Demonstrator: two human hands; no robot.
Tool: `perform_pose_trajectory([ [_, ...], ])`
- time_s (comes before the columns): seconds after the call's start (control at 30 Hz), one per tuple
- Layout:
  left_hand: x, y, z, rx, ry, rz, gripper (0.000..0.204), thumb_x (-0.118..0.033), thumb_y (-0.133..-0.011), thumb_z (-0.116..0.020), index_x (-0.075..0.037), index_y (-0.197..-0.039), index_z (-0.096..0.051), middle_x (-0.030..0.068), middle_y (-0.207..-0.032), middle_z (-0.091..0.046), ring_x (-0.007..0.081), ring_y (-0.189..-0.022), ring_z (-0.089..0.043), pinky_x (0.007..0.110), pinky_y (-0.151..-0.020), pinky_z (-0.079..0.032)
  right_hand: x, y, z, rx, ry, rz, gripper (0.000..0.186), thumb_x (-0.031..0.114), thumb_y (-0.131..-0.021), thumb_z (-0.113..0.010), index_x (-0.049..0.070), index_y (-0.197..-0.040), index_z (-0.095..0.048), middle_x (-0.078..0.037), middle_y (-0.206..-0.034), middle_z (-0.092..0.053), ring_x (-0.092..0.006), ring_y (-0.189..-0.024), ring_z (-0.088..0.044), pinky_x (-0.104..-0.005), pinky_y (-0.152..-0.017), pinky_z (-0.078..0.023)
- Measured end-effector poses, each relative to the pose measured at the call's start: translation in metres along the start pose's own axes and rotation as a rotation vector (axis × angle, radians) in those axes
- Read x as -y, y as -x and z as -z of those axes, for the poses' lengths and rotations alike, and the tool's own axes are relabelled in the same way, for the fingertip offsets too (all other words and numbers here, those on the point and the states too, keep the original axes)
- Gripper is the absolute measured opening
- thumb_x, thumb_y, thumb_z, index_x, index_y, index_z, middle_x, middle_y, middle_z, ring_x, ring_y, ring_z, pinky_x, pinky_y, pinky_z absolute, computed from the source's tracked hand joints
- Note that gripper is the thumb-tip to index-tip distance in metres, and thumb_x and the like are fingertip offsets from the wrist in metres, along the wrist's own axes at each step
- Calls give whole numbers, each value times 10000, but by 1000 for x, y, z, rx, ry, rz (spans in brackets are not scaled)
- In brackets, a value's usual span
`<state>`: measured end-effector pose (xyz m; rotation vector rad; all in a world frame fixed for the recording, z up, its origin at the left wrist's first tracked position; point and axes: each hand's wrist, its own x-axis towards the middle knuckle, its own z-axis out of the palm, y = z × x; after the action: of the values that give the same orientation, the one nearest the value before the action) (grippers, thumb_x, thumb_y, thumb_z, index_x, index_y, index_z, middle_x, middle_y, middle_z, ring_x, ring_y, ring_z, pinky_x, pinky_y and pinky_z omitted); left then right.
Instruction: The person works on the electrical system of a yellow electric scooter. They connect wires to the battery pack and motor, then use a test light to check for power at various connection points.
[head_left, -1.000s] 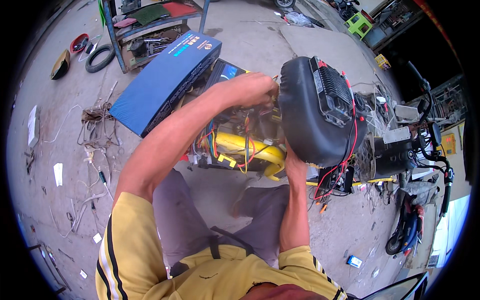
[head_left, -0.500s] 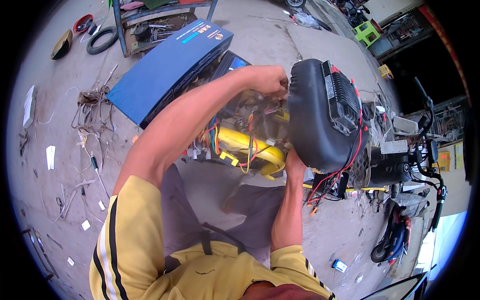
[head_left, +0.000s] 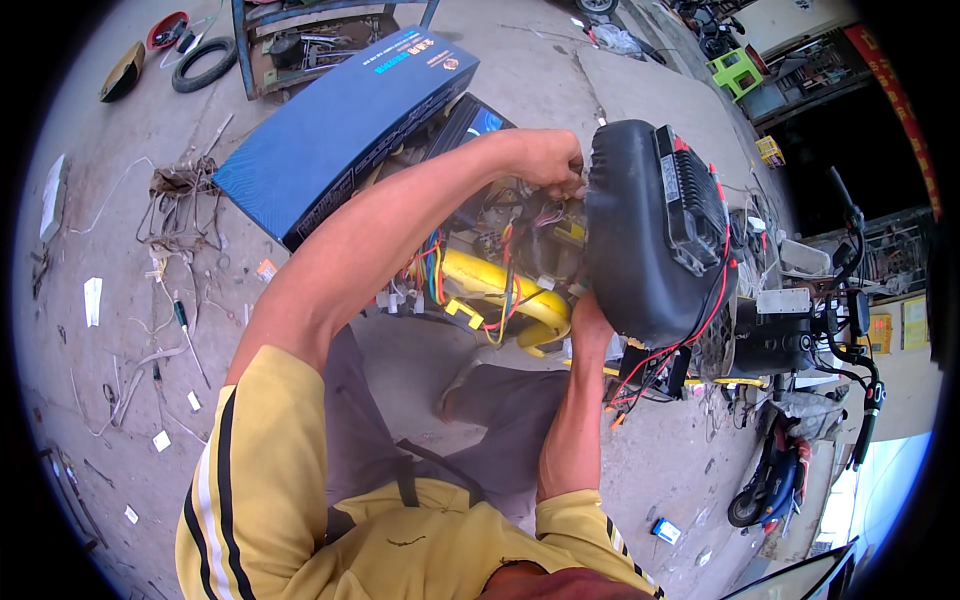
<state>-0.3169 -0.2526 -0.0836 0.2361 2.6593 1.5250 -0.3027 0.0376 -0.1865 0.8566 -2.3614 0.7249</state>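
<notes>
Clock directions are from the seat's centre. A long blue box [head_left: 340, 130], its corners sharp, lies tilted toward ten o'clock. The black seat [head_left: 630, 230] itself sits right of mid-view: bulky and rounded, with a smooth, dull sheen and a puckered edge at ten. A black finned unit [head_left: 690, 205] rests on its surface toward one o'clock, a red lead [head_left: 718, 298] trailing down its right side. A bright yellow tube [head_left: 490, 278] curves at eight, below tangled wiring. The left hand [head_left: 552, 162] is at the puckered edge, fingers curled narrow; whether they grip anything cannot be told. The right hand [head_left: 589, 316] is at the lower edge, seven o'clock, fingers mostly hidden, their state undeterminable. A small yellow connector [head_left: 463, 313] hangs beside the tube.
</notes>
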Motion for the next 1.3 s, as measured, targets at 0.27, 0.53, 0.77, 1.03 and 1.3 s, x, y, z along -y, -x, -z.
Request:
perform_pose_trajectory([
  [0.27, 3, -1, -1, 11, 15, -29, 286, -150, -912, -694, 35, -1112, -780, 118, -879, -781, 207, -805, -733, 370, -799, -578, 15, -5, 11, 72, -164, -51, 162, 51, -1028, -592, -7, -1040, -743, -145, -1152, -749, -308, -1118, -661, -432, -1047, -451],
  [0.53, -2, 3, 3, 86, -48, 5, 308, -98, -886, -759, 33, -1165, -761, 134, -983, -788, 236, -871, -741, 388, -814, -590, 23, -9, 20, 104, -390, -230, 153, 59, -1042, -617, -16, -1092, -741, -112, -1195, -733, -254, -1127, -649, -417, -1060, -450],
  [0.77, 18, -4, -3, -19, -245, -185, 272, -76, -830, -849, -11, -1073, -747, 147, -987, -783, 300, -935, -759, 431, -810, -584, 2, 2, -1, -26, -401, -260, 219, 64, -1052, -619, -24, -1216, -734, -90, -1184, -725, -205, -1089, -642, -384, -979, -504],
  [1.03, 9, 10, -5, -54, -293, -189, 259, -36, -832, -814, -26, -1068, -707, 157, -1045, -765, 353, -1041, -731, 448, -868, -566, -5, 7, 1, 23, -374, -276, 276, 122, -1097, -554, -19, -1266, -721, -75, -1135, -700, -186, -969, -630, -355, -893, -535],
  [1.3, 15, 5, -6, -123, -310, -163, 238, -44, -849, -802, -51, -1062, -697, 159, -1000, -760, 374, -996, -730, 463, -829, -569, 3, 0, 17, 166, -555, -571, 304, 196, -1117, -538, 23, -1284, -723, -61, -1152, -719, -149, -952, -666, -297, -723, -533],
])
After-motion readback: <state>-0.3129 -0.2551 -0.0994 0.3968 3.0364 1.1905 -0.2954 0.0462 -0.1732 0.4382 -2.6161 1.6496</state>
